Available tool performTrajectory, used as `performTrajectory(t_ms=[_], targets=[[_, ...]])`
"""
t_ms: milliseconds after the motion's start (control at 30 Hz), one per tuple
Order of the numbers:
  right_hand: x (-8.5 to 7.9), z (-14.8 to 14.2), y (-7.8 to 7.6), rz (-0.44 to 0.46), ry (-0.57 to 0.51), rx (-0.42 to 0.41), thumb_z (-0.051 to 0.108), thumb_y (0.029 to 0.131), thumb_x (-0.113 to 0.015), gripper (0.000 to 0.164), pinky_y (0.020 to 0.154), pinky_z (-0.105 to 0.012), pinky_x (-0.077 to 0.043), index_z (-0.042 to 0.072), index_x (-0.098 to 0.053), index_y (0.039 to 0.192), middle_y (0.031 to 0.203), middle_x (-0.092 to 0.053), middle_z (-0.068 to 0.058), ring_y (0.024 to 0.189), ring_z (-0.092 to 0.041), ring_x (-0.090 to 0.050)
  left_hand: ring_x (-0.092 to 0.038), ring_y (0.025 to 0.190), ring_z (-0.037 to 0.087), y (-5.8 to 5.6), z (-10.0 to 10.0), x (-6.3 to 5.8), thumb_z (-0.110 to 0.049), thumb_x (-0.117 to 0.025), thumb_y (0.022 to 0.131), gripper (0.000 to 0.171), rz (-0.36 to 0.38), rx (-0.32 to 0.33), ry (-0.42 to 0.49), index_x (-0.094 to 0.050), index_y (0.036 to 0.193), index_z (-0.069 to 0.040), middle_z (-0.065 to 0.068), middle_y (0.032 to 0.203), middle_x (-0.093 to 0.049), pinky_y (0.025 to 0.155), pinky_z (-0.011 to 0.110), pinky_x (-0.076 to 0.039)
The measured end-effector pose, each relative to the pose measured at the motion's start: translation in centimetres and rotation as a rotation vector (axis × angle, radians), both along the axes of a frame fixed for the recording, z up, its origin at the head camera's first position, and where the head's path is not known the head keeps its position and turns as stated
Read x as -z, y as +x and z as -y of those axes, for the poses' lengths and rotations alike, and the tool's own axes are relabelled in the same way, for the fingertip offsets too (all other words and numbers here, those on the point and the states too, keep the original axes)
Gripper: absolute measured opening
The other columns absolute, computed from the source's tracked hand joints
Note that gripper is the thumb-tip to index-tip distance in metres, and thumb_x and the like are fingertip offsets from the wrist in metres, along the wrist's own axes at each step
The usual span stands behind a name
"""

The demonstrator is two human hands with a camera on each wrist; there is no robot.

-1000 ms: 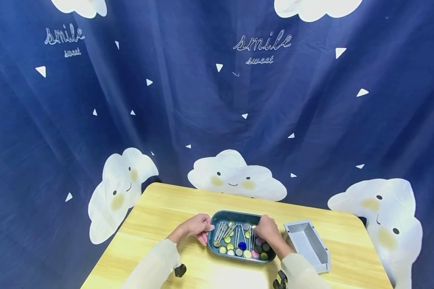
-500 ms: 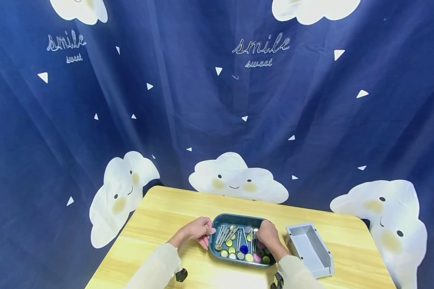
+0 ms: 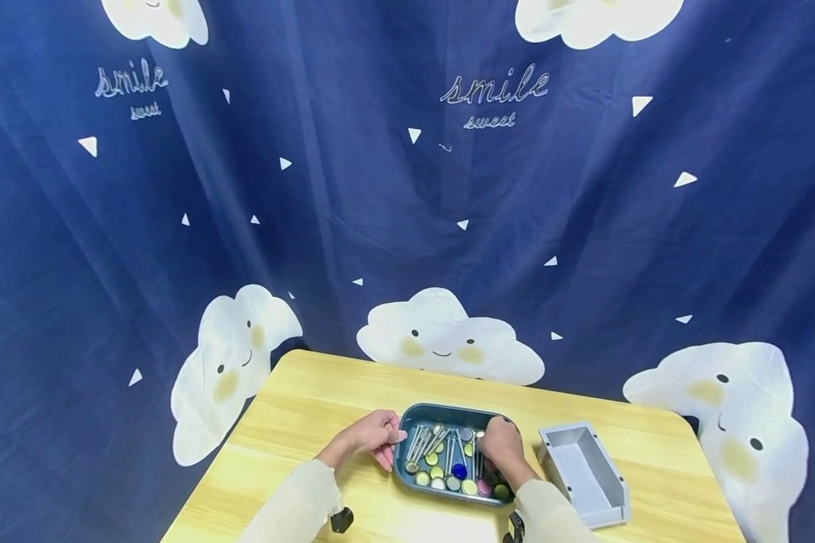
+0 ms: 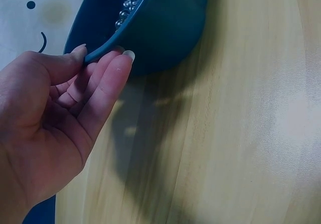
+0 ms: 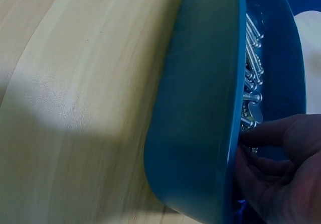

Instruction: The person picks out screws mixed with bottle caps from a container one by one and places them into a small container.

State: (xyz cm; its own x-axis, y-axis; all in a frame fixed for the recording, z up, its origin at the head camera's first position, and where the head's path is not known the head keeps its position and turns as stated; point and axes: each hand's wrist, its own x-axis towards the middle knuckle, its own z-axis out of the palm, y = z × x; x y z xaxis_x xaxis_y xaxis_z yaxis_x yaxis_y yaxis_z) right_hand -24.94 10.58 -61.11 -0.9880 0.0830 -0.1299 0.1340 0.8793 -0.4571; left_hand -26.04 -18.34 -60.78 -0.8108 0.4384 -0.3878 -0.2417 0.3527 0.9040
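A dark teal tray (image 3: 448, 411) sits on the table, holding long silver bolts (image 3: 421, 445) and several round discs in yellow, grey, pink and dark green. One disc is bright blue (image 3: 459, 471). At the tray's left end, my left hand (image 3: 372, 435) pinches the rim between thumb and fingers, plainly seen in the left wrist view. My right hand (image 3: 502, 445) reaches into the tray's right end with bent fingers. In the right wrist view its thumb and forefinger are down near the bolts (image 5: 252, 53), and the tray's wall (image 5: 200, 98) hides whether they grip anything.
To the right of the tray stands a grey open bin (image 3: 587, 475), set at an angle. The wooden table (image 3: 339, 385) has rounded back corners. A navy curtain (image 3: 380, 188) with clouds hangs behind it.
The view has shifted slightly, so everything appears a little lower. My left hand stays on the rim, and my right hand stays inside the tray with only slight movement.
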Motion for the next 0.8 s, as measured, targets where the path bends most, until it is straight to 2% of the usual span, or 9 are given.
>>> performTrajectory(t_ms=[200,333,600,800], targets=[[0.1,0.0,0.2,0.031,-0.029,0.019,0.014,0.077,-0.081,0.035,0.052,-0.030,-0.056,0.010,-0.058,0.051,0.036,-0.052,0.000,0.032,-0.012,-0.053,-0.065,0.048,0.016,0.1,-0.1,0.0,-0.008,-0.060,0.104,0.017,-0.004,0.008,0.003,-0.048,0.092,-0.005,0.006,0.064,-0.058,0.054,0.037,-0.068],[-0.1,0.1,0.2,0.030,-0.052,0.034,0.014,0.077,-0.079,0.033,0.047,-0.027,-0.053,0.010,-0.057,0.054,0.037,-0.052,0.001,0.030,-0.010,-0.052,-0.065,0.049,0.016,0.1,-0.1,0.0,-0.008,-0.059,0.104,0.017,-0.009,0.008,0.004,-0.048,0.092,-0.004,0.007,0.065,-0.058,0.054,0.037,-0.068],[-0.3,0.5,0.2,0.046,-0.101,0.061,0.011,0.077,-0.077,0.029,0.038,-0.024,-0.049,0.010,-0.055,0.057,0.045,-0.056,-0.002,0.040,-0.017,-0.062,-0.065,0.049,0.016,0.1,-0.2,-0.1,-0.008,-0.059,0.104,0.016,-0.016,0.002,0.003,-0.049,0.093,-0.003,0.008,0.065,-0.058,0.054,0.038,-0.068],[-1.1,0.5,0.4,0.051,-0.083,0.032,0.013,0.079,-0.076,0.025,0.041,-0.025,-0.047,0.007,-0.057,0.063,0.050,-0.057,-0.003,0.041,-0.017,-0.059,-0.065,0.049,0.016,0.2,-0.1,0.2,-0.009,-0.059,0.104,0.017,-0.018,0.001,-0.006,-0.049,0.092,-0.005,0.007,0.064,-0.059,0.052,0.036,-0.067]])
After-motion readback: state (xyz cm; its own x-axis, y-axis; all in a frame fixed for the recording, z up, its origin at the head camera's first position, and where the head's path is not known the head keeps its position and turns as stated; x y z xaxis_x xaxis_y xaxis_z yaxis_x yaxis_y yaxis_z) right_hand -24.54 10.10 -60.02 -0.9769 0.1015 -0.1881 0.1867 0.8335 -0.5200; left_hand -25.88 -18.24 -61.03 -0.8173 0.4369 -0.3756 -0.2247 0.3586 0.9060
